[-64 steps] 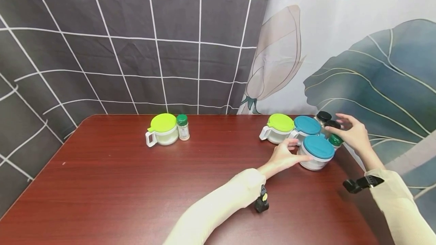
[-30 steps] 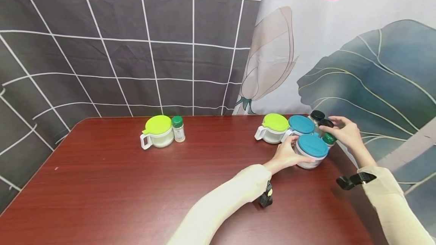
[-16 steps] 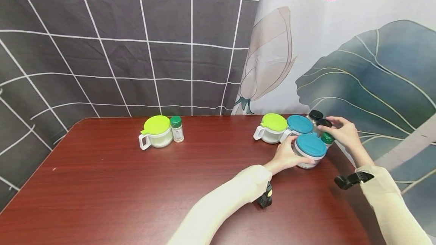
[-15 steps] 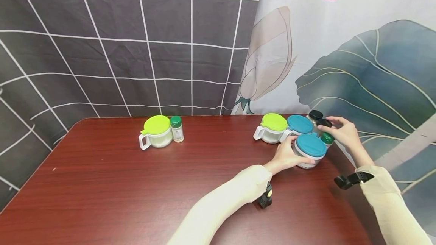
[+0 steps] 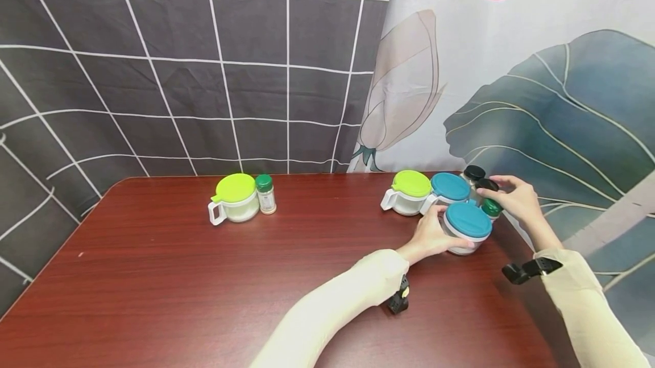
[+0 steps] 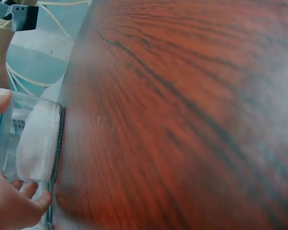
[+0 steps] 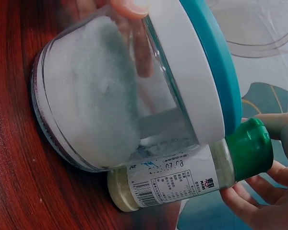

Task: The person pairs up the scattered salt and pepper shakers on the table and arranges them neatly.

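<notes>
My left hand (image 5: 430, 234) grips a clear seasoning jar (image 5: 468, 221) by its side, thumb in front and fingers behind; it has a blue lid and white rim. White grains fill part of this jar (image 7: 96, 91) in the right wrist view. My right hand (image 5: 518, 202) pinches the black cap of a spice bottle (image 5: 486, 185), thumb in front. Just before that bottle stands a green-capped spice bottle (image 5: 492, 207), close against the jar. In the right wrist view, this green-capped bottle (image 7: 252, 147) hides the black-capped one from sight.
Behind the held jar stand another blue-lidded jar (image 5: 450, 186), a lime-lidded jar (image 5: 411, 184) and a second black-capped bottle (image 5: 474, 172). Farther left, a lime-lidded jar (image 5: 236, 189) sits beside a green-capped bottle (image 5: 265, 184). A curtain (image 5: 537, 118) hangs along the table's (image 5: 204, 288) right edge.
The right hand's fingers have come in around the black cap from a wider spread. The blue-lidded jar in the left hand has shifted very slightly right. The head view has turned a little.
</notes>
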A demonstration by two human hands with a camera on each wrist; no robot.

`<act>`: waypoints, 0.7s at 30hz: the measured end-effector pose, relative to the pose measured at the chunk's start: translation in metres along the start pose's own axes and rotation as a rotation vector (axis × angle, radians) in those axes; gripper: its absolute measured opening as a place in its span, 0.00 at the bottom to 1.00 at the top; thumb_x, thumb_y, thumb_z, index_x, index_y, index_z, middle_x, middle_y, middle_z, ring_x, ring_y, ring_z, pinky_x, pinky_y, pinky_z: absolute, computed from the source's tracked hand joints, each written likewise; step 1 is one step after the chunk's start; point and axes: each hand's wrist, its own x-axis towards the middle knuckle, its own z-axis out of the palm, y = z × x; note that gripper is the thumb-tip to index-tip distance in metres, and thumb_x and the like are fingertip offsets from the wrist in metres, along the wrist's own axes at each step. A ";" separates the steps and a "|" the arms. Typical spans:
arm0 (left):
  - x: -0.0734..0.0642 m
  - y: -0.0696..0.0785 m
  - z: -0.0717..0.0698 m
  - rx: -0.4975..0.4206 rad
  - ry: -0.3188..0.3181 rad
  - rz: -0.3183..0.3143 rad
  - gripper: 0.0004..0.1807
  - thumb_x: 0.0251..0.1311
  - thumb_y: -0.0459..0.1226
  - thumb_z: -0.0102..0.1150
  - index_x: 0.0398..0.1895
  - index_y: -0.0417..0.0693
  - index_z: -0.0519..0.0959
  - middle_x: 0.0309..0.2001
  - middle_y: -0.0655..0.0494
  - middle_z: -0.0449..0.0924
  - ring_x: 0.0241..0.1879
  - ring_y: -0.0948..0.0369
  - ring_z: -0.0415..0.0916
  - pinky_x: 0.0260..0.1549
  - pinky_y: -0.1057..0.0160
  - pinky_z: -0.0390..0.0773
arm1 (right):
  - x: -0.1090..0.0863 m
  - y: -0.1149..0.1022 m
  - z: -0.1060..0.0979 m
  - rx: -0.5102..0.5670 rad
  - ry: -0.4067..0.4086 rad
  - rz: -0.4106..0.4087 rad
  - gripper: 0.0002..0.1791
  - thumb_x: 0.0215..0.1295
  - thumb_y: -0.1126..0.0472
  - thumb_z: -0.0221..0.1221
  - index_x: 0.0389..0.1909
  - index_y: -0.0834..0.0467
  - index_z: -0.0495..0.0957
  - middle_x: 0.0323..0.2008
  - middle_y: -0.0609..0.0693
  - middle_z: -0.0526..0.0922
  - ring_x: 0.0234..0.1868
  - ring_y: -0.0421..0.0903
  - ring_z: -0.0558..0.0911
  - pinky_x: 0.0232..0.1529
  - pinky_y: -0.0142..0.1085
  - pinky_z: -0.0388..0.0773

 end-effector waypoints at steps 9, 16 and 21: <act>0.003 0.003 0.003 0.094 -0.003 0.020 0.49 0.35 0.47 0.79 0.65 0.53 0.64 0.60 0.63 0.72 0.58 0.68 0.70 0.56 0.72 0.69 | 0.004 0.007 0.009 0.017 0.048 -0.006 0.42 0.48 0.29 0.63 0.60 0.50 0.73 0.57 0.60 0.76 0.54 0.60 0.75 0.50 0.57 0.72; 0.002 0.002 0.001 0.109 -0.011 0.032 0.47 0.36 0.48 0.79 0.63 0.53 0.65 0.58 0.64 0.73 0.57 0.68 0.70 0.55 0.73 0.69 | -0.007 -0.014 -0.002 0.005 0.038 0.002 0.42 0.50 0.32 0.64 0.61 0.52 0.71 0.58 0.63 0.75 0.55 0.60 0.74 0.41 0.53 0.76; 0.000 0.000 0.000 0.084 -0.029 0.038 0.47 0.36 0.48 0.79 0.63 0.54 0.65 0.58 0.64 0.72 0.57 0.69 0.70 0.54 0.73 0.69 | -0.049 -0.083 -0.033 0.040 -0.034 0.002 0.39 0.56 0.42 0.65 0.61 0.64 0.69 0.58 0.71 0.72 0.57 0.66 0.71 0.39 0.53 0.74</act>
